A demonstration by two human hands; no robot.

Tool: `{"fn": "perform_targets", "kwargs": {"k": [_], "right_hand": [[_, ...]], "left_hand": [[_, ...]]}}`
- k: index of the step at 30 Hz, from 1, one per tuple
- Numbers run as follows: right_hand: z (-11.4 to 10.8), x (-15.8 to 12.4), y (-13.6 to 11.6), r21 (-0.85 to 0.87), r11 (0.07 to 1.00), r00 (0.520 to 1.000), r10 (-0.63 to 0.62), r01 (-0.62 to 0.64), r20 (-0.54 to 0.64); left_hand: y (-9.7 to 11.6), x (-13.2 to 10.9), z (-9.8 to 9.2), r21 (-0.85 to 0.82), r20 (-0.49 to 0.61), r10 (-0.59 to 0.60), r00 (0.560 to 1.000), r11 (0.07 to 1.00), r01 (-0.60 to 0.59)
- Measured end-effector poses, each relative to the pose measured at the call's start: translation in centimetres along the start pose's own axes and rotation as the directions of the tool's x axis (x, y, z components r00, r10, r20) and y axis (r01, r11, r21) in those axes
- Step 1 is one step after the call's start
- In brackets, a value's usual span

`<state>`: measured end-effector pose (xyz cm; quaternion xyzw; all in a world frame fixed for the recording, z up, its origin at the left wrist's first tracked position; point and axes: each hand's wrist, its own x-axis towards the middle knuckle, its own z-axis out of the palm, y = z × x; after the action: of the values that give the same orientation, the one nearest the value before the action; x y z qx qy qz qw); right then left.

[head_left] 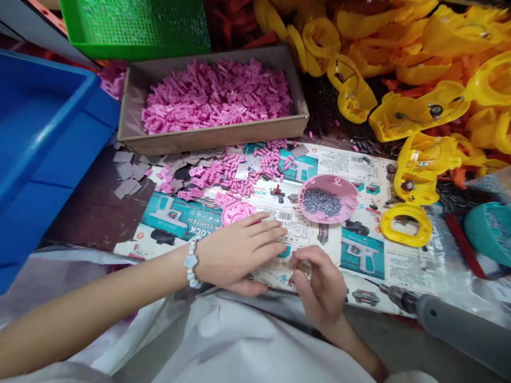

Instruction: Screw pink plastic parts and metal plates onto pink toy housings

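- Fingers of the left hand (239, 250) lie spread flat on a printed card sheet (359, 165), holding nothing; those of the right hand (319, 282) bunch narrowly against the sheet, and whether they pinch anything cannot be told.
- One electric screwdriver (447, 324) lies just beyond the sheet's near right corner.
- On the sheet, one pink dish (327, 199) holds many dark screws (321, 202); one pink disc (235, 213) sits just beside the left hand; one yellow ring (406, 224) lies rightward.
- Loose pink pieces (235, 173), too many to count, crowd the far edge; grey scraps (128, 170) lie left of it.
- One cardboard tray (211, 139) brims with pink tabs (215, 96); one blue bin (40, 133) stands left, one green mesh basket (136, 26) beyond, and yellow plastic shells (399, 69) heap rightward.
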<state>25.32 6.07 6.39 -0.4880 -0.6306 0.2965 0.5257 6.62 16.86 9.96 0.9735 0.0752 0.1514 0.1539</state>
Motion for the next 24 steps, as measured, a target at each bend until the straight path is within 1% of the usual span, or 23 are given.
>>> {"fn": "perform_targets", "kwargs": {"k": [1,2,3,5,7,8,9,10,11,12,13,15,16,17,18,19,21,24], "right_hand": [[0.1,0.7,-0.1,-0.010,0.999,0.999,0.038,-0.038,-0.007],[0.2,1.5,-0.2,-0.026,0.997,0.997,0.073,-0.073,0.002],[0.5,2.2,-0.4,-0.046,0.994,0.994,0.104,-0.102,0.028],[1.5,3.5,-0.8,-0.116,0.985,0.984,0.138,-0.125,0.114],[3.0,4.2,-1.2,-0.216,0.974,0.976,0.116,-0.075,0.184],[3.8,4.4,-1.2,-0.268,0.963,0.976,0.087,-0.032,0.199],[4.5,4.4,-1.1,-0.317,0.948,0.978,0.056,0.011,0.202],[5.2,4.4,-0.9,-0.363,0.931,0.979,0.030,0.046,0.203],[5.8,4.3,-0.6,-0.401,0.913,0.979,0.004,0.080,0.205],[6.3,4.2,-0.4,-0.430,0.896,0.977,-0.021,0.111,0.210],[6.6,4.1,-0.1,-0.449,0.882,0.975,-0.047,0.142,0.216],[6.7,4.0,0.3,-0.463,0.865,0.969,-0.095,0.194,0.228],[6.7,3.9,0.4,-0.463,0.859,0.965,-0.118,0.217,0.234],[6.6,3.9,0.4,-0.464,0.854,0.962,-0.136,0.234,0.235],[6.4,3.9,0.4,-0.464,0.852,0.961,-0.148,0.243,0.232],[6.3,3.9,0.4,-0.465,0.849,0.961,-0.159,0.251,0.228],[6.1,3.8,0.3,-0.466,0.848,0.962,-0.166,0.251,0.217],[6.1,3.7,0.2,-0.468,0.853,0.965,-0.142,0.233,0.221]], "left_hand": [[-0.2,-0.3,-0.3,-0.140,-0.042,-0.027,0.999,0.990,0.021],[-0.4,-0.6,-0.6,-0.288,-0.075,-0.076,0.994,0.956,0.051],[-0.6,-0.9,-0.9,-0.428,-0.094,-0.140,0.986,0.899,0.087],[-1.0,-1.3,-1.2,-0.652,-0.107,-0.268,0.957,0.746,0.136],[-1.2,-1.5,-1.2,-0.782,-0.122,-0.350,0.929,0.610,0.127],[-1.3,-1.5,-1.2,-0.817,-0.136,-0.367,0.920,0.566,0.105],[-1.3,-1.5,-1.2,-0.835,-0.143,-0.376,0.915,0.542,0.092],[-1.4,-1.5,-1.2,-0.839,-0.153,-0.378,0.913,0.537,0.082],[-1.5,-1.6,-1.4,-0.824,-0.160,-0.368,0.916,0.561,0.082],[-1.6,-1.8,-1.6,-0.778,-0.165,-0.339,0.926,0.622,0.089],[-1.8,-2.0,-1.9,-0.693,-0.153,-0.298,0.942,0.712,0.113],[-2.4,-2.7,-2.5,-0.415,-0.071,-0.224,0.972,0.893,0.175],[-2.8,-3.1,-2.7,-0.276,-0.020,-0.201,0.979,0.943,0.187],[-3.1,-3.5,-2.8,-0.181,0.020,-0.186,0.982,0.966,0.186],[-3.5,-3.9,-2.8,-0.136,0.040,-0.175,0.984,0.974,0.179],[-3.8,-4.3,-2.7,-0.126,0.048,-0.162,0.986,0.978,0.167],[-4.3,-4.9,-2.3,-0.116,0.044,-0.125,0.991,0.985,0.130],[-4.3,-5.6,-1.5,-0.019,0.023,-0.133,0.991,0.991,0.133]]}}
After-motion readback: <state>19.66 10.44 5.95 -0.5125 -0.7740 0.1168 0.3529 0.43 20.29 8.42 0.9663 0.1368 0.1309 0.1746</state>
